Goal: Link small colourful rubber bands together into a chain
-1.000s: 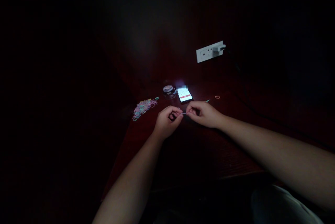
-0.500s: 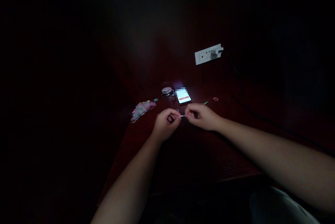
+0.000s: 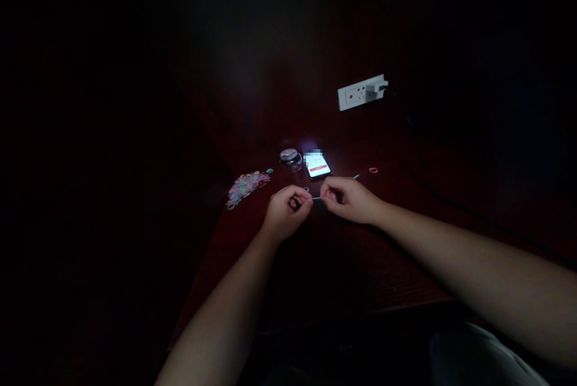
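My left hand (image 3: 287, 210) and my right hand (image 3: 346, 198) are pinched close together above the dark red table. Stretched in the short gap between their fingertips is a thin pale elastic band (image 3: 316, 198); its ends are hidden in the fingers. To the left of my left hand lies a heap of small coloured elastic bands (image 3: 247, 189). A loose pinkish band (image 3: 373, 170) rests beyond my right hand, and a green piece (image 3: 356, 177) shows just past its knuckles. Behind my fingers, a small pale band (image 3: 307, 189) is partly visible.
A lit phone (image 3: 318, 166) lies beyond my hands, with a small round clear jar (image 3: 290, 160) beside it. On the back wall sits a white socket plate (image 3: 360, 93) with a plug, its dark cable (image 3: 442, 196) running down to the right. The surroundings are very dark.
My hands have drawn very slightly apart, and a little more of the pale band shows between them. The whole view has shifted slightly; the other things lie as before.
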`<state>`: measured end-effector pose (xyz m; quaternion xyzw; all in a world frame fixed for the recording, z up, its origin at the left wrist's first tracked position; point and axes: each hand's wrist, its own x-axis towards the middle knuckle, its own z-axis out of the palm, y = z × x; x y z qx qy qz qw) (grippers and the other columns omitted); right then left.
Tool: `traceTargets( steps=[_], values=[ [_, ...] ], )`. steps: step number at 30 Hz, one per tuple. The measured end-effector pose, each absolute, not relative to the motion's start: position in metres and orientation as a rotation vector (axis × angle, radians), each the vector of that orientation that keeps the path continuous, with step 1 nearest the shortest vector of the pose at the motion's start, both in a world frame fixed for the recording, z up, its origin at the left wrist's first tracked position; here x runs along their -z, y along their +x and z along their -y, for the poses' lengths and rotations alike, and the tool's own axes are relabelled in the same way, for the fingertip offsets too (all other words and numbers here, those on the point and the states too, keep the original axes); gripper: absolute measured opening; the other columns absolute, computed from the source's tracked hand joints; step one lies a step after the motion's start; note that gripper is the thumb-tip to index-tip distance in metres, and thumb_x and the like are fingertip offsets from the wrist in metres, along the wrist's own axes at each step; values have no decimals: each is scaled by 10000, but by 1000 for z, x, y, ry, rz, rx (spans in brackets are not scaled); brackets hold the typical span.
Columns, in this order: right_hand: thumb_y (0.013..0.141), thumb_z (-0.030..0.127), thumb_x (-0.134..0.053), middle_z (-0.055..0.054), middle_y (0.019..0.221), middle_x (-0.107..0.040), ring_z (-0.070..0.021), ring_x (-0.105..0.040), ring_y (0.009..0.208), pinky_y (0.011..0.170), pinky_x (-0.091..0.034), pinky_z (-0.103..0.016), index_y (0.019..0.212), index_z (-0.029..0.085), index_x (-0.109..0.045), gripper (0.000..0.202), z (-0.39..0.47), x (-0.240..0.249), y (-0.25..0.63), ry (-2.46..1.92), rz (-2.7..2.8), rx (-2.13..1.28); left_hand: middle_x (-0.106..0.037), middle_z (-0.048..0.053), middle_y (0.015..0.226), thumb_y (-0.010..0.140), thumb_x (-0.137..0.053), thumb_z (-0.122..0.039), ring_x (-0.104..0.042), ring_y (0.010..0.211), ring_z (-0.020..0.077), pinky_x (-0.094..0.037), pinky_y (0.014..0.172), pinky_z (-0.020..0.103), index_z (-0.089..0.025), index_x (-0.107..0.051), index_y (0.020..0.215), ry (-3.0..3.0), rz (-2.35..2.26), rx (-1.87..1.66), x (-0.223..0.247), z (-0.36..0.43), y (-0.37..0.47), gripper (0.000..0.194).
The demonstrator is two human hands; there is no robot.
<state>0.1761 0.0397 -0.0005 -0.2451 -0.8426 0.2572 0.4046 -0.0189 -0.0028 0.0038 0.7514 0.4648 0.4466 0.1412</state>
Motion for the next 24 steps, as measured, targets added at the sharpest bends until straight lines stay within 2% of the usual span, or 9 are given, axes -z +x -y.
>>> traceTargets(
  steps=[9,15,24],
  values=[
    [753,153,-545,2,656,-534,-108,-473,604,561,-391,-232,760,163,-566,24,-39,0,177,-608,2120,-667,-636,25,742,775,-629,-201,-531,622,94,-414,564,209,-155,-653,794,2206,-1351,-1255,-5,-1,-27,56],
    [765,166,-551,0,670,-525,-107,-460,602,562,-378,-237,793,156,-575,38,-41,2,177,-596,2110,-667,-588,-2,685,715,-577,-110,-488,589,73,-392,540,180,-139,-628,769,2205,-1354,-987,-4,-13,-59,80],
    [786,185,-551,-2,688,-527,-114,-466,624,588,-394,-248,816,159,-581,50,-44,6,178,-582,2109,-681,-607,9,670,688,-582,-111,-524,589,83,-426,548,189,-123,-670,770,2155,-1353,-748,1,-17,-65,121]
  ],
)
